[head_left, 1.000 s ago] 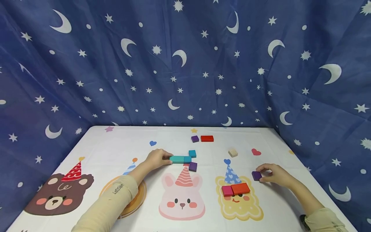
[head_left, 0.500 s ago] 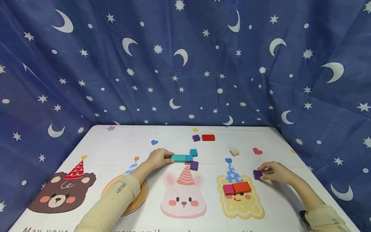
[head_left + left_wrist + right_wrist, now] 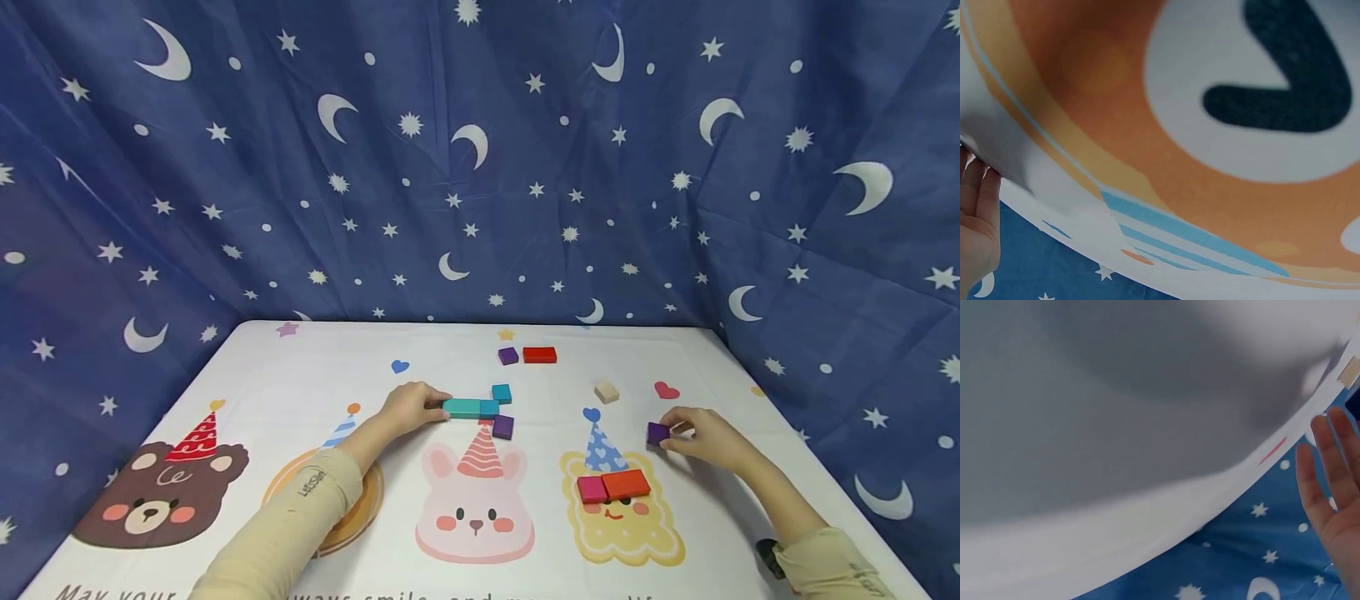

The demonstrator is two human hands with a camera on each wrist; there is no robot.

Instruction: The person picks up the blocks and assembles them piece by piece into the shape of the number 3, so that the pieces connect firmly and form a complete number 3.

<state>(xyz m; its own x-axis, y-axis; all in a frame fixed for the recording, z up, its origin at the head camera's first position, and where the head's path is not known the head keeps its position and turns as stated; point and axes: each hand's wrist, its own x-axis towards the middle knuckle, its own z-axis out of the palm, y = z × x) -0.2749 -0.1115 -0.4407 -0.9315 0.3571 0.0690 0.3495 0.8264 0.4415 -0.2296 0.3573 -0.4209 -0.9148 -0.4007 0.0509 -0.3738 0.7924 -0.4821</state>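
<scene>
My left hand (image 3: 410, 408) holds the left end of a teal rectangular block (image 3: 461, 409) between thumb and fingers. A blue square block (image 3: 489, 409) sits against that block's right end. Another blue block (image 3: 502, 393) lies just behind, and a purple block (image 3: 503, 427) just in front. On the right, my right hand (image 3: 708, 438) pinches a second purple block (image 3: 657, 433) between thumb and fingertips, above the cookie print's right edge. In the right wrist view, a dark corner of this block (image 3: 1354, 405) shows beyond the fingers. The left wrist view shows fingers only, the teal block hidden.
A pink block (image 3: 591, 489) and a red rectangular block (image 3: 626, 484) lie end to end on the cookie print. Farther back are a beige block (image 3: 607, 392), a purple block (image 3: 508, 356) and a red rectangular block (image 3: 539, 355). A starry blue curtain (image 3: 480, 167) stands behind the table.
My right hand has moved left and away from me with the purple block. My left hand and the teal block stay in place; the head view has shifted slightly.
</scene>
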